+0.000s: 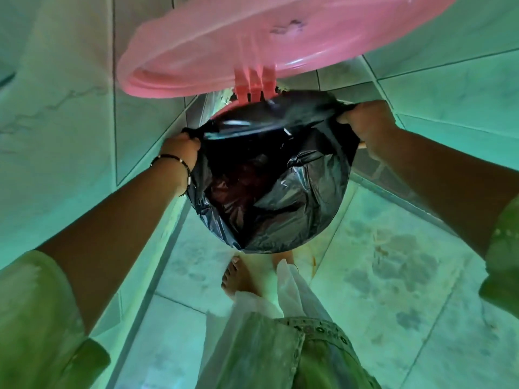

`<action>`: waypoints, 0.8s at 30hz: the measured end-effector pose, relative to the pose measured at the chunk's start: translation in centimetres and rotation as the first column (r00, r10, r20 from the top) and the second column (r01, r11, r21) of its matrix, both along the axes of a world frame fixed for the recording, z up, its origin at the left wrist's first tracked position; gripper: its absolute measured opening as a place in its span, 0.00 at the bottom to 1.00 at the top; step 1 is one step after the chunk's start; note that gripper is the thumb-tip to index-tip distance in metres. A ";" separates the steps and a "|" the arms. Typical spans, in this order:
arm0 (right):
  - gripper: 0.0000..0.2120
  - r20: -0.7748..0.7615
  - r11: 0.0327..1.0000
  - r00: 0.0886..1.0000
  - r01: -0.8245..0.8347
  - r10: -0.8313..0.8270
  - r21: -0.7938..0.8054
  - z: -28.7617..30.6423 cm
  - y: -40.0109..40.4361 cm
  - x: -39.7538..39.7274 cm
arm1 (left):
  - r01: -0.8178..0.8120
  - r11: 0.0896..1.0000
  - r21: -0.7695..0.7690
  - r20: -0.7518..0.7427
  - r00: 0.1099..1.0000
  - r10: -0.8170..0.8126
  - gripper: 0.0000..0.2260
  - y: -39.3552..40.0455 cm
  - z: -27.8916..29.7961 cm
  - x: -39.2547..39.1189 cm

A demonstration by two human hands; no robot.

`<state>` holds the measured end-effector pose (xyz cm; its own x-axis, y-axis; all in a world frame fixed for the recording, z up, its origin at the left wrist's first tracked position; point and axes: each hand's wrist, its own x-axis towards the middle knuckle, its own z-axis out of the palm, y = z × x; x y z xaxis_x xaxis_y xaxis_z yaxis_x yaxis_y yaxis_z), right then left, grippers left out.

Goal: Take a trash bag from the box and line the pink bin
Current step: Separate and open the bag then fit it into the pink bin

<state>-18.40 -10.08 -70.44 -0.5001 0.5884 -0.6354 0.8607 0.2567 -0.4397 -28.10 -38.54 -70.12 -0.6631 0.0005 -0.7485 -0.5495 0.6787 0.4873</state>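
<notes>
The pink bin (224,110) stands on the floor below me, its round pink lid (252,40) swung up and open on its hinge. A black trash bag (283,203) fills the bin's mouth and drapes over the near rim. My left hand (181,150) grips the bag's edge at the bin's left side. My right hand (365,124) grips the bag's edge at the right side, pulling it taut across the back. Only a thin strip of the bin's pink rim shows near the hinge. The box of bags is not in view.
Tiled walls (70,108) close in on the left and behind the bin. The tiled floor (393,262) spreads out to the right. My bare foot (238,276) stands just in front of the bin, with a white plastic bag (289,287) hanging by my legs.
</notes>
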 end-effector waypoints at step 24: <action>0.17 -0.029 0.996 0.998 -0.059 0.057 -0.072 -4.2 -1.0 4.0 | 0.006 0.994 -0.109 -0.020 1.000 -0.008 0.29 2.5 -3.5 -1.4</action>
